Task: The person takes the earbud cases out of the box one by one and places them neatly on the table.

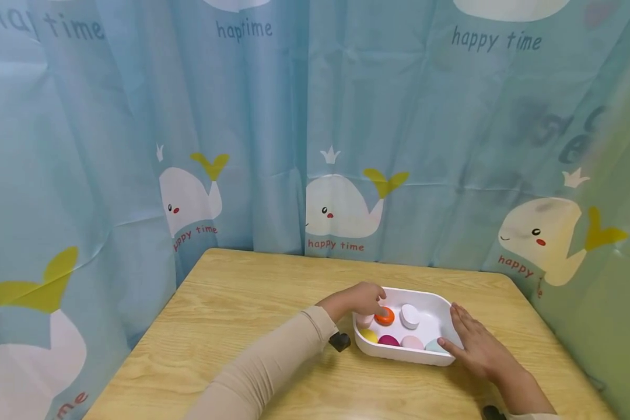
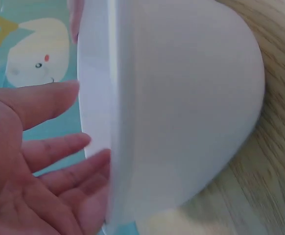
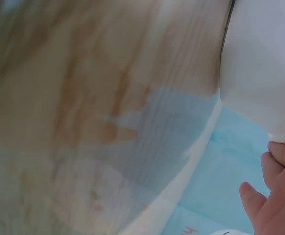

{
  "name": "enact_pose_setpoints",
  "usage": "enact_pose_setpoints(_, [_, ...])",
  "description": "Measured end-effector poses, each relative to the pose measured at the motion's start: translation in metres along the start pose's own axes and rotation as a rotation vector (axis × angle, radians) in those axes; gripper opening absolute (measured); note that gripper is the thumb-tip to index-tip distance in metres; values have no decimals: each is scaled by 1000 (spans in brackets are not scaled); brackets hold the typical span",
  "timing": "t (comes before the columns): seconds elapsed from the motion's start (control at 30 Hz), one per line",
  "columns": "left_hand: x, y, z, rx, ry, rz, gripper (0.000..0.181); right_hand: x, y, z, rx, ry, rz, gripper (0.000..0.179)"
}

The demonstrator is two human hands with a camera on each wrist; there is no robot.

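Note:
A white plastic basin (image 1: 430, 354) with rounded corners stands on the table. My left hand (image 1: 364, 298) reaches over its left rim, with the fingers spread and the thumb extended. In the head view those fingertips overlap an orange round piece (image 1: 385, 317); the left wrist view shows nothing held. Across from it, my right hand (image 1: 480, 344) lies along the basin's right end, fingers extended at the rim and thumb over the edge. Also inside are a white rounded piece (image 1: 410, 316) and yellow (image 1: 368, 335), magenta (image 1: 388, 340), pink (image 1: 412, 342) and pale blue (image 1: 434, 346) pieces.
The wooden table (image 1: 241, 291) extends around the basin, mostly to its left. Blue curtains (image 1: 273, 116) with whale prints hang behind the table and along its sides. Dark wrist-camera parts (image 1: 339, 341) show beside the left sleeve.

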State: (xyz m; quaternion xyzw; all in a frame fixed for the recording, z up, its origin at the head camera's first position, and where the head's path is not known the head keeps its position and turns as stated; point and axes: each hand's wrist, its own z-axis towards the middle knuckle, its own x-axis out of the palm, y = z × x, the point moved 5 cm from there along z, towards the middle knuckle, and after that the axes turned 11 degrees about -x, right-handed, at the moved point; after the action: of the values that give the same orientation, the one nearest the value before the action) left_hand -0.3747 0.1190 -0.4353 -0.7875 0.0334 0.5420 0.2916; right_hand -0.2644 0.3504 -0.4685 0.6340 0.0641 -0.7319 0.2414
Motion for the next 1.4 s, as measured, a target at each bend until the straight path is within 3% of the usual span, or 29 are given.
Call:
enact_pose_setpoints(0.13, [4,-7,-2,-11,36,83,50,1,0,0,-2,-13,-9,87])
enact_pose_setpoints(0.27, [9,-17,-7,5,51,178,37,3,-2,-1,-8,-22,-10,86])
enact_pose_setpoints(0.4, [12,-23,-10,6,29,219,29,3,-3,-1,-9,-19,-14,86])
enact_pose_setpoints(0.57, [13,-25,-11,-69,-19,219,27,4,-2,-1,5,-9,0,87])
enact_pose_setpoints(0.8, [15,-25,-10,-224,-91,77,26,0,1,-1,-3,-11,-16,86])
enact_pose_setpoints(0.87, [17,-26,-9,-252,-125,72,23,1,0,-1,4,-2,-14,87])
enact_pose_setpoints(1.0, [24,-24,-5,-324,-128,37,13,1,0,-1,5,0,-11,87])
enact_pose_setpoints(1.03, [26,-23,-3,-335,-123,1,12,1,0,-1,1,-4,-10,87])
enact_pose_setpoints(1.23, [38,-9,1,-436,-51,-456,15,2,-2,0,14,0,5,87])
enact_pose_setpoints(1.3, [40,-6,2,-454,-45,-523,19,3,-3,0,18,3,6,87])
enact_pose_setpoints(1.4, [41,-3,2,-465,-56,-528,25,3,-3,0,18,1,9,86])
